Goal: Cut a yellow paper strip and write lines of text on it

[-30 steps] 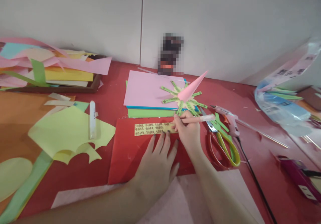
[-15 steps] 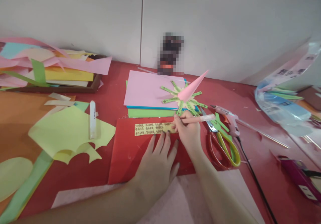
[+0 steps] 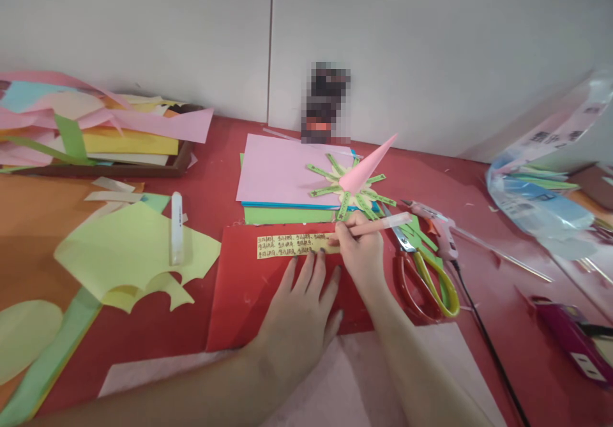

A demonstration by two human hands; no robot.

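Observation:
A yellow paper strip [image 3: 282, 247] with rows of handwriting lies on a red sheet [image 3: 244, 293]. My left hand [image 3: 299, 306] lies flat, fingers spread, its fingertips at the strip's lower edge. Closed around a pink pen [image 3: 383, 224], my right hand [image 3: 361, 248] rests over the strip's right end; the pen's tip is hidden behind the fingers. Just beyond, a pink paper cone [image 3: 366, 168] stands on a yellow flower shape with lettered green strips [image 3: 323, 192] radiating from it. Scissors [image 3: 421, 283] with red and yellow handles lie to the right of my right hand.
A pink glue gun [image 3: 438, 226] with a black cord lies right of the scissors. Further right are a plastic bag [image 3: 536, 191] and a magenta power strip [image 3: 567, 337]. At left are cut yellow paper [image 3: 124, 254], a white capped tube [image 3: 177, 229] and a brown tray [image 3: 184, 159] of paper scraps.
My right hand has shifted slightly right along the strip, and the pen's back end has tilted up a little. More handwriting shows at the end of the top row. My left hand stays put.

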